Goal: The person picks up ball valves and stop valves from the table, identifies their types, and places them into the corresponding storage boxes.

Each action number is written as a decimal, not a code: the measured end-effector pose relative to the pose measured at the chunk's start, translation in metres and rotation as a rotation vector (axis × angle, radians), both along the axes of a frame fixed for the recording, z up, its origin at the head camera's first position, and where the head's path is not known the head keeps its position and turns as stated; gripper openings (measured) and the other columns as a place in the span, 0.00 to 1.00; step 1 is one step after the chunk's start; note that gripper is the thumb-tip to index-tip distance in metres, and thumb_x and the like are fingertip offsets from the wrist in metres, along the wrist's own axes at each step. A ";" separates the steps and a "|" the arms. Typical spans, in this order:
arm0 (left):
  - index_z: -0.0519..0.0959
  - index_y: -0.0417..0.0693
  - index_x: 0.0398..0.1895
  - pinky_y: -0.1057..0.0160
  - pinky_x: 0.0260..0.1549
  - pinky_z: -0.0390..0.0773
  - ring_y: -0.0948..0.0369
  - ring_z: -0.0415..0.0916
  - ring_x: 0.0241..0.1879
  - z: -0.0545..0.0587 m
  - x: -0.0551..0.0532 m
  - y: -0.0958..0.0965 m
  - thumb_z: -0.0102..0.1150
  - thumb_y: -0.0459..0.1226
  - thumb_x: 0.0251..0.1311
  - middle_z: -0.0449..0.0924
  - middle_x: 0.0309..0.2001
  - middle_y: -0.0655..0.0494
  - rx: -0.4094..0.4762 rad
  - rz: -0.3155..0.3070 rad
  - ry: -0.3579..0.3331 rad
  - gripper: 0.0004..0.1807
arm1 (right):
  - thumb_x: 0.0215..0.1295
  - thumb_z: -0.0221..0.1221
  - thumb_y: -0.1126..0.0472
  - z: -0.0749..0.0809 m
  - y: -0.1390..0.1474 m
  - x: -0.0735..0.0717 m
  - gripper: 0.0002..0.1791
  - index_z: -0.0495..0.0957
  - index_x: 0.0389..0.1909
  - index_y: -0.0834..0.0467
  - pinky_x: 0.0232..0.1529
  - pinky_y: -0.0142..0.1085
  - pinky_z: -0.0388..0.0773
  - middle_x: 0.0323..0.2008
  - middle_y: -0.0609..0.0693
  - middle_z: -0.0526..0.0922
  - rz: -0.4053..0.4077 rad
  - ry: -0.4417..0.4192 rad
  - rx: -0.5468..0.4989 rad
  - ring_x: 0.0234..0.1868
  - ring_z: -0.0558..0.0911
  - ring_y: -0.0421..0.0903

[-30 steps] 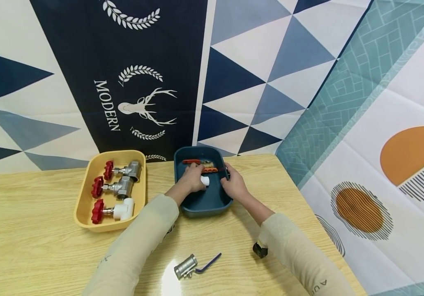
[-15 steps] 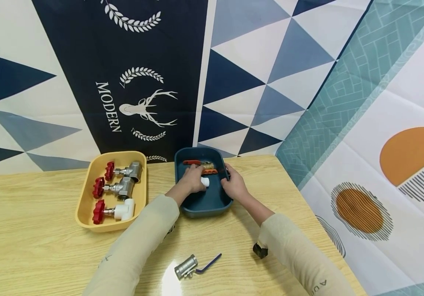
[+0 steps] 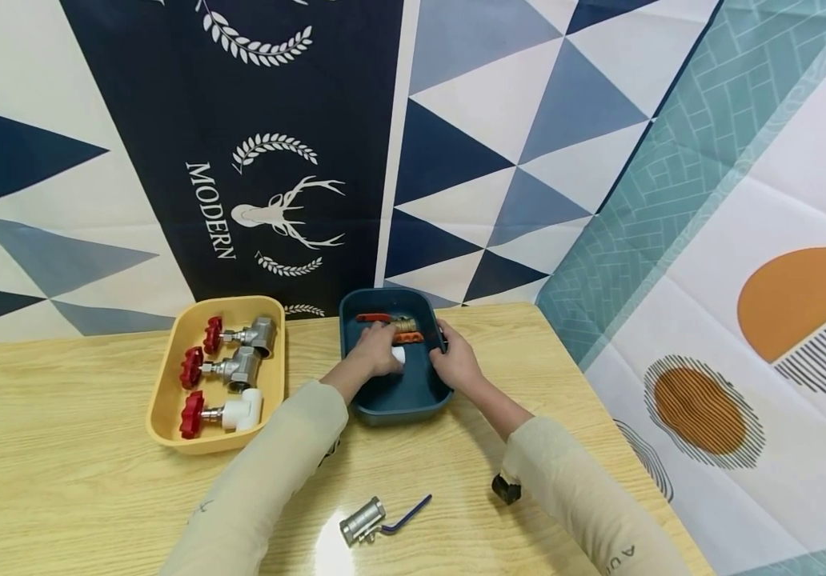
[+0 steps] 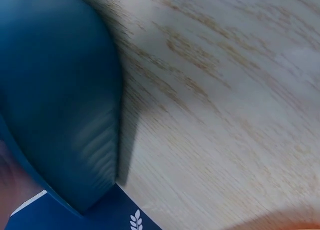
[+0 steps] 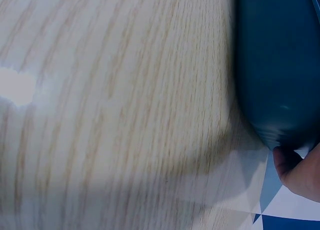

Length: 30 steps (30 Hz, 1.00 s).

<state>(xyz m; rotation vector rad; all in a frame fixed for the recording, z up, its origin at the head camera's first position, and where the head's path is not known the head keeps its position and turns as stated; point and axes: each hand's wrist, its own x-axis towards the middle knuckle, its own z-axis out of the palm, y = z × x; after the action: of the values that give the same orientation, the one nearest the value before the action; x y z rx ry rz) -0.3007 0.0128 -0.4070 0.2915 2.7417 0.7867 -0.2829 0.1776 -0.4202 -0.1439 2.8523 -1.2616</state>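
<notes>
A dark blue bin (image 3: pixel 400 400) stands against the back wall. My left hand (image 3: pixel 375 350) reaches down into it, its fingers curled round a white pipe fitting (image 3: pixel 398 354) that mostly hides under the palm. Behind those fingers lie a brass valve (image 3: pixel 405 325), a red lever handle (image 3: pixel 373 318) and an orange handle (image 3: pixel 408 338); which handle belongs to which piece is unclear. My right hand (image 3: pixel 459 358) grips the bin's right rim, thumb inside. In the right wrist view, part of the right hand (image 5: pixel 302 176) shows at the end of the bin (image 5: pixel 277 65).
Left of the bin, a yellow tray (image 3: pixel 161 412) holds three valves with red handwheels (image 3: pixel 192 414). A steel ball valve (image 3: pixel 363 520) with a blue lever lies near the front. A black object (image 3: pixel 506 489) shows beside the right sleeve. Patterned cloth (image 3: pixel 471 184) covers the walls.
</notes>
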 end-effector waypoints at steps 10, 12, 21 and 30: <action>0.66 0.47 0.65 0.50 0.62 0.67 0.47 0.61 0.62 0.015 0.006 -0.011 0.67 0.40 0.52 0.64 0.63 0.43 0.051 0.003 0.066 0.36 | 0.63 0.47 0.69 0.002 -0.002 0.001 0.32 0.56 0.70 0.58 0.44 0.46 0.78 0.58 0.62 0.73 0.003 0.001 -0.017 0.45 0.78 0.54; 0.65 0.46 0.65 0.50 0.62 0.67 0.48 0.63 0.62 0.016 0.007 -0.014 0.66 0.40 0.53 0.65 0.63 0.43 0.076 0.000 0.076 0.36 | 0.63 0.47 0.69 0.001 -0.002 0.001 0.32 0.56 0.70 0.59 0.44 0.46 0.78 0.58 0.62 0.73 0.004 0.002 -0.021 0.45 0.78 0.54; 0.68 0.44 0.63 0.51 0.59 0.70 0.50 0.68 0.58 0.023 0.017 -0.022 0.67 0.40 0.52 0.69 0.60 0.43 0.256 0.001 0.083 0.33 | 0.62 0.48 0.69 -0.004 0.000 0.001 0.33 0.56 0.70 0.60 0.49 0.48 0.77 0.58 0.63 0.73 0.001 0.005 -0.005 0.52 0.77 0.55; 0.68 0.44 0.62 0.50 0.55 0.73 0.48 0.69 0.58 0.034 0.031 -0.027 0.67 0.41 0.51 0.72 0.58 0.43 0.397 -0.006 0.078 0.34 | 0.62 0.48 0.69 -0.002 0.001 -0.001 0.33 0.56 0.70 0.58 0.47 0.45 0.77 0.58 0.62 0.73 -0.013 0.005 0.009 0.47 0.78 0.53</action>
<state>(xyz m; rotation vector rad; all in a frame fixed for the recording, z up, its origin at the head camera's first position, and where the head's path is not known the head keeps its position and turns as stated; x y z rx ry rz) -0.2702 -0.0144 -0.3733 0.4163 2.6332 1.3436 -0.2840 0.1782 -0.4224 -0.1288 2.8669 -1.2523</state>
